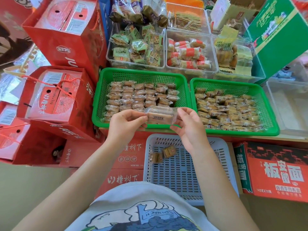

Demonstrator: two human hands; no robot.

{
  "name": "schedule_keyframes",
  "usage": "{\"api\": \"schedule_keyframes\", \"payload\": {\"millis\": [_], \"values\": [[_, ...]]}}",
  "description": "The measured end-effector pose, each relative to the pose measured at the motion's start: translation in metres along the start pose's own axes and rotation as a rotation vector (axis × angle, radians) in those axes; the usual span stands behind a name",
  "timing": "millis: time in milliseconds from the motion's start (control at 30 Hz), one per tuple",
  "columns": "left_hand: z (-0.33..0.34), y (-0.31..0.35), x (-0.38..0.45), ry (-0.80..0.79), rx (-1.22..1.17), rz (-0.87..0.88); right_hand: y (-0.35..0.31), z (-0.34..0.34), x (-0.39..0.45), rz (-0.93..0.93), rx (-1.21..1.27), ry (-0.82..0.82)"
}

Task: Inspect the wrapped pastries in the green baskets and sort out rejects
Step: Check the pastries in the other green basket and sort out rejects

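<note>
One clear-wrapped pastry (160,115) is held up over the front edge of the left green basket (100,90). My left hand (124,125) pinches its left wrapper end and my right hand (186,125) pinches its right end. The left green basket holds neat rows of wrapped pastries (141,95). In the right green basket (233,82) the wrapped pastries (230,110) lie in a loose heap. Below my hands stands a grey-blue basket (183,179) with two wrapped pastries (162,155) in its far left corner.
Clear tubs of other packaged snacks (188,54) line the back. Red gift boxes (55,97) are stacked at the left, a green carton (280,32) at the back right, a red noodle carton (273,170) at the lower right, and a clear tub (290,104) at the far right.
</note>
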State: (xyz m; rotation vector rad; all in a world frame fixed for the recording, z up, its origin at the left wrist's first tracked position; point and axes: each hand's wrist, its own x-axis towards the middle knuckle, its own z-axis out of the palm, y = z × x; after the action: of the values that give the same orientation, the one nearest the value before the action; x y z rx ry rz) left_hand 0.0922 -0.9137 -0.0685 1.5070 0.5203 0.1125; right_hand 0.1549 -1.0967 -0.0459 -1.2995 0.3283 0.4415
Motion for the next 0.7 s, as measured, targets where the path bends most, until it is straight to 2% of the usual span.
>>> {"api": "schedule_keyframes", "payload": {"millis": [167,233,300,400,500,600,700], "values": [[0.000,-0.006,0.009,0.027,-0.024,-0.045,0.015,-0.005,0.007,-0.260,-0.548,-0.052],[0.000,-0.009,0.013,0.006,-0.031,-0.060,0.020,-0.009,0.011,-0.382,-0.691,0.010],[0.001,-0.015,0.017,-0.016,-0.011,-0.077,0.023,-0.011,0.016,-0.427,-0.756,0.031],[-0.002,-0.031,0.029,0.007,0.050,-0.116,0.027,-0.011,0.024,-0.375,-0.745,0.010],[-0.005,-0.044,0.042,-0.017,-0.025,-0.215,0.033,-0.010,0.037,-0.331,-0.769,-0.057],[-0.003,-0.049,0.056,-0.041,-0.114,-0.285,0.038,-0.007,0.054,-0.150,-0.804,-0.231],[0.003,-0.057,0.075,-0.071,-0.007,-0.260,0.044,-0.004,0.076,-0.038,-0.859,-0.255]]}}
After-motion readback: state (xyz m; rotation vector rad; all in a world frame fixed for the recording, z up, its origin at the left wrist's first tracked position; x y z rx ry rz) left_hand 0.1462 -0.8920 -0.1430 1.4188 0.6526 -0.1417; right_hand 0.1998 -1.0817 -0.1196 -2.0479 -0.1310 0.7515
